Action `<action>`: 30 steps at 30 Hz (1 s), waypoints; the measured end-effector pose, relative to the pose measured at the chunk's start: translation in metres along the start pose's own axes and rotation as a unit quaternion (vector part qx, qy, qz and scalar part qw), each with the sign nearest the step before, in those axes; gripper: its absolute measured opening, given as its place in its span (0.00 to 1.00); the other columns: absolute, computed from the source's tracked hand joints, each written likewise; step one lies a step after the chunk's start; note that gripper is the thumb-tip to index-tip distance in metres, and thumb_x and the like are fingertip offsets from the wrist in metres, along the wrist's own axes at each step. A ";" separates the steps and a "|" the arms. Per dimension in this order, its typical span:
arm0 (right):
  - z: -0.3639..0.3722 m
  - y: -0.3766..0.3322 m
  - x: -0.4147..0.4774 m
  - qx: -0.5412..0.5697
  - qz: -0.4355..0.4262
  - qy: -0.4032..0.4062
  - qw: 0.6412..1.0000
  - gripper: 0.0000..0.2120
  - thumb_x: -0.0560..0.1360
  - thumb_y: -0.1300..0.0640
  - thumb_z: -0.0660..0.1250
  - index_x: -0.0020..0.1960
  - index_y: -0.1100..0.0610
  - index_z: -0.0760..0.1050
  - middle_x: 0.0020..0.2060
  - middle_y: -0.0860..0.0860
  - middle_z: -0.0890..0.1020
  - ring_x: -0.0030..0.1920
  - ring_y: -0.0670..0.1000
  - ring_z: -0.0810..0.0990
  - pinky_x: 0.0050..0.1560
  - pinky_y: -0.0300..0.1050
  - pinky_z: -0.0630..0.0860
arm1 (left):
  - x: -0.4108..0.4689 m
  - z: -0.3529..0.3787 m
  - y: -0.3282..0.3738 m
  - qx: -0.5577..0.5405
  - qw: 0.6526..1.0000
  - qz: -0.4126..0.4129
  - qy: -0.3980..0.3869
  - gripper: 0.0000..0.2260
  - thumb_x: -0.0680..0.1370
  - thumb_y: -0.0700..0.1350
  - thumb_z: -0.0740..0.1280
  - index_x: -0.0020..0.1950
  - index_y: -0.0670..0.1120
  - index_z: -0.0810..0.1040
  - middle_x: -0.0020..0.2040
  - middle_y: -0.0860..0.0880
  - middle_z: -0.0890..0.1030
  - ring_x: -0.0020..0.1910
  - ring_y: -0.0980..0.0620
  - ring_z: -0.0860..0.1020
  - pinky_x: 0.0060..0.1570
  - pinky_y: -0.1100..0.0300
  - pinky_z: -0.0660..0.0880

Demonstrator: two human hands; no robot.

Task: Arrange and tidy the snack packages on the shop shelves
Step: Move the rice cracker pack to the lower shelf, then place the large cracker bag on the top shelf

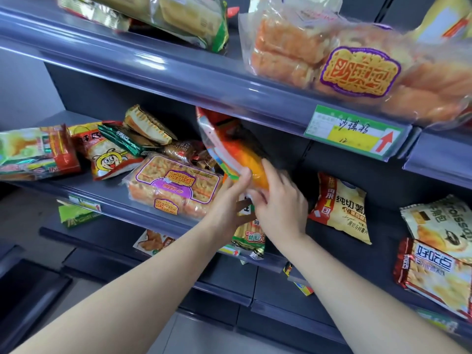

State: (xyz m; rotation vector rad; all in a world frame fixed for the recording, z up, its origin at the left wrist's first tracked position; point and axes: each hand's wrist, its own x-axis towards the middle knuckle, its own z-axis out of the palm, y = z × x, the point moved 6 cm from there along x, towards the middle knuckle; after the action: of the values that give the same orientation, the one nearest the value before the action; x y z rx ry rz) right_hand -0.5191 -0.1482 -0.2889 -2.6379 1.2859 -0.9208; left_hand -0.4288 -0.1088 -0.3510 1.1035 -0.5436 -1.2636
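Observation:
An orange and clear snack bag (229, 146) stands tilted on the middle shelf (107, 198), its top reaching under the shelf above. My left hand (227, 203) grips its lower left edge with the thumb on the front. My right hand (278, 203) holds its lower right side, fingers curled over the orange part. To the left of the bag lies a flat purple-labelled cake pack (173, 187). Behind it is a loose pile of small packs (122, 144). A green and yellow packet (249, 236) hangs over the shelf edge under my hands.
A large clear bread bag (357, 62) overhangs the upper shelf above a green price tag (355, 131). On the right stand a yellow crisp bag (339, 205), a croissant bag (439, 223) and a red-edged biscuit pack (434, 274). A green-red box (35, 152) lies far left.

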 end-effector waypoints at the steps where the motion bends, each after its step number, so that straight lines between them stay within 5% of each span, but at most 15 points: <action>1: 0.000 -0.007 -0.001 0.018 -0.012 -0.013 1.000 0.28 0.71 0.51 0.71 0.70 0.54 0.70 0.62 0.53 0.79 0.59 0.59 0.79 0.55 0.53 0.76 | -0.001 -0.001 0.005 -0.024 1.000 -0.008 0.018 0.34 0.64 0.67 0.72 0.64 0.51 0.76 0.54 0.49 0.82 0.52 0.49 0.81 0.51 0.50 0.79; 4: -0.002 -0.021 -0.006 0.120 -0.065 -0.067 0.988 0.27 0.69 0.48 0.64 0.68 0.53 0.73 0.63 0.50 0.79 0.62 0.53 0.78 0.62 0.50 0.75 | -0.006 -0.016 0.016 -0.067 0.994 -0.042 0.078 0.20 0.66 0.60 0.73 0.49 0.48 0.79 0.37 0.50 0.83 0.36 0.51 0.81 0.41 0.55 0.77; 8: -0.002 -0.018 0.008 0.281 0.033 -0.099 0.954 0.23 0.71 0.46 0.57 0.60 0.51 0.79 0.55 0.45 0.83 0.54 0.45 0.81 0.56 0.48 0.78 | -0.025 -0.047 0.028 -0.101 0.979 -0.031 0.175 0.19 0.71 0.59 0.69 0.56 0.48 0.77 0.47 0.46 0.83 0.46 0.47 0.80 0.44 0.53 0.76; 12: 0.001 0.007 0.029 0.209 0.141 -0.060 0.966 0.14 0.75 0.50 0.64 0.59 0.48 0.79 0.54 0.48 0.82 0.56 0.51 0.80 0.57 0.52 0.76 | -0.047 -0.076 0.053 -0.162 0.961 0.015 0.225 0.21 0.72 0.59 0.68 0.59 0.48 0.78 0.50 0.44 0.84 0.52 0.43 0.82 0.56 0.46 0.77; 15: 0.006 0.016 0.034 0.167 0.204 -0.148 0.953 0.25 0.72 0.42 0.66 0.67 0.47 0.71 0.60 0.51 0.77 0.61 0.56 0.75 0.62 0.55 0.73 | -0.069 -0.098 0.072 -0.156 0.957 0.033 0.242 0.20 0.73 0.59 0.67 0.59 0.48 0.78 0.48 0.44 0.84 0.48 0.43 0.82 0.48 0.49 0.78; 18: 0.020 0.009 0.031 0.298 0.276 -0.253 0.878 0.33 0.72 0.42 0.70 0.72 0.53 0.65 0.65 0.53 0.75 0.62 0.57 0.76 0.64 0.55 0.72 | -0.096 -0.117 0.085 -0.144 0.952 0.064 0.261 0.16 0.75 0.58 0.65 0.53 0.47 0.79 0.39 0.45 0.84 0.39 0.45 0.82 0.42 0.51 0.78; 23: 0.019 -0.032 0.028 0.408 0.237 -0.350 0.809 0.09 0.78 0.59 0.67 0.55 0.62 0.79 0.48 0.60 0.85 0.48 0.59 0.84 0.51 0.54 0.80 | -0.143 -0.152 0.099 -0.117 0.943 0.089 0.298 0.15 0.75 0.57 0.65 0.51 0.46 0.79 0.35 0.45 0.84 0.31 0.47 0.82 0.38 0.53 0.77; 27: 0.010 -0.074 0.023 0.449 0.202 -0.362 0.791 0.04 0.74 0.64 0.70 0.49 0.62 0.79 0.41 0.59 0.85 0.41 0.59 0.84 0.44 0.54 0.81 | -0.180 -0.181 0.106 -0.103 0.935 0.083 0.329 0.16 0.76 0.58 0.64 0.51 0.46 0.78 0.35 0.45 0.85 0.30 0.47 0.83 0.32 0.56 0.79; 30: 0.009 -0.109 0.016 0.452 0.189 -0.371 0.789 0.03 0.72 0.65 0.72 0.44 0.60 0.79 0.40 0.60 0.84 0.41 0.59 0.82 0.50 0.63 0.78 | -0.212 -0.202 0.109 -0.099 0.930 0.063 0.348 0.18 0.77 0.60 0.64 0.50 0.45 0.79 0.37 0.44 0.85 0.31 0.45 0.83 0.39 0.51 0.78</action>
State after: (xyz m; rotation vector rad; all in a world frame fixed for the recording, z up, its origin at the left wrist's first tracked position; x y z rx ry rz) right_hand -0.4310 -0.0913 -0.2548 -1.5906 0.7905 -0.2300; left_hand -0.2665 0.1511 -0.2908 1.2295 0.0528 -0.7177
